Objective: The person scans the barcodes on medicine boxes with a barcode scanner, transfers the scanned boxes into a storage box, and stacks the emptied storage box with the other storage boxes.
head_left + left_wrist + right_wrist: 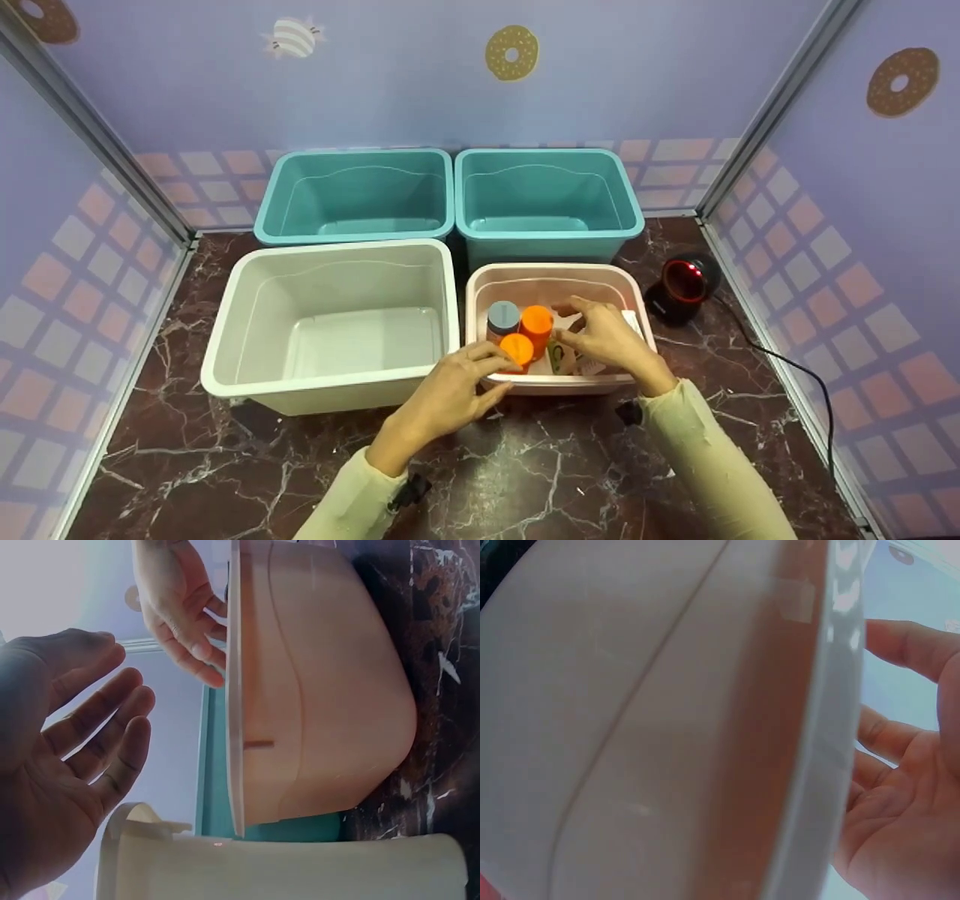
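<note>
In the head view a pale pink bin (555, 273) holds a grey-capped bottle (503, 316) and two orange-lidded containers, one farther back (536, 321) and one nearer the front (517, 348). A small green-patterned packet (559, 357) lies to their right. My left hand (454, 382) hovers at the bin's front left rim, fingers loosely bent near the front orange lid; the left wrist view shows nothing in its grasp. Over the bin's right half, my right hand (604, 336) reaches in with thumb and fingers spread apart. Its fingertips are partly hidden behind the rim in the right wrist view.
A larger off-white bin (330, 382) stands left of the pink one. Two teal bins, left (356, 240) and right (547, 235), line the back wall. At right sits a black scanner-like device (686, 285) with red lights, its cable (795, 364) trailing along the marbled table (555, 480).
</note>
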Motion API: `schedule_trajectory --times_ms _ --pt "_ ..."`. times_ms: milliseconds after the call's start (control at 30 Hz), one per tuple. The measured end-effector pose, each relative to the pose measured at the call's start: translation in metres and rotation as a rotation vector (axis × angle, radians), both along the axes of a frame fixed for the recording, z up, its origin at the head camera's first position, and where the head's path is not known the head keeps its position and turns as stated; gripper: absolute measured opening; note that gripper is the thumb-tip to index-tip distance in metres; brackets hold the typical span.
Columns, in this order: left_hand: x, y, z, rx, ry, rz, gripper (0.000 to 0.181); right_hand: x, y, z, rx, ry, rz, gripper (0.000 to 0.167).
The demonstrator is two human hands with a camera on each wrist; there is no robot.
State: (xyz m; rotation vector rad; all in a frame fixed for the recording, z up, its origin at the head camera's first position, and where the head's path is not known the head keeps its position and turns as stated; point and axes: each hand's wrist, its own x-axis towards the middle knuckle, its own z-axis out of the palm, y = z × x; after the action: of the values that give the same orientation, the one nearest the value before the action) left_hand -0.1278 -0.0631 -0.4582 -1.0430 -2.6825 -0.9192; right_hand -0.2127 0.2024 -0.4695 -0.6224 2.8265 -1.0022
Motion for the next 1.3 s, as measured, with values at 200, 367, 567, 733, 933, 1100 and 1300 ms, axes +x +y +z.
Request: schedule_trajectory --times_ms 200,367,567,733,933,1100,1300 --pt "0.001 0.004 -0.007 0.013 0.021 -0.002 0.021 -0.002 -0.002 -0.002 0.008 -0.012 -0.007 0.041" --pt "0.003 0.007 -0.013 0.024 0.035 -0.001 0.018 -0.003 -0.004 -0.003 0.001 -0.033 -0.022 0.040" --pt "0.005 0.011 -0.022 0.030 -0.002 0.014 0.019 -0.005 -0.007 -0.006 0.000 -0.023 -0.029 0.039" --pt "0.005 0.013 -0.030 0.027 -0.003 0.036 0.017 -0.006 -0.008 -0.007 0.006 -0.038 -0.047 0.040" --pt "0.002 0.013 -0.039 0.043 -0.006 0.070 0.016 -0.009 -0.010 -0.009 0.018 -0.051 -0.049 0.044" --pt "-0.001 0.012 -0.044 0.047 -0.025 0.088 0.015 -0.011 -0.011 -0.011 0.011 -0.068 -0.049 0.044" --pt "-0.001 0.011 -0.048 0.053 -0.037 0.096 0.015 -0.012 -0.014 -0.012 0.027 -0.057 -0.041 0.047"
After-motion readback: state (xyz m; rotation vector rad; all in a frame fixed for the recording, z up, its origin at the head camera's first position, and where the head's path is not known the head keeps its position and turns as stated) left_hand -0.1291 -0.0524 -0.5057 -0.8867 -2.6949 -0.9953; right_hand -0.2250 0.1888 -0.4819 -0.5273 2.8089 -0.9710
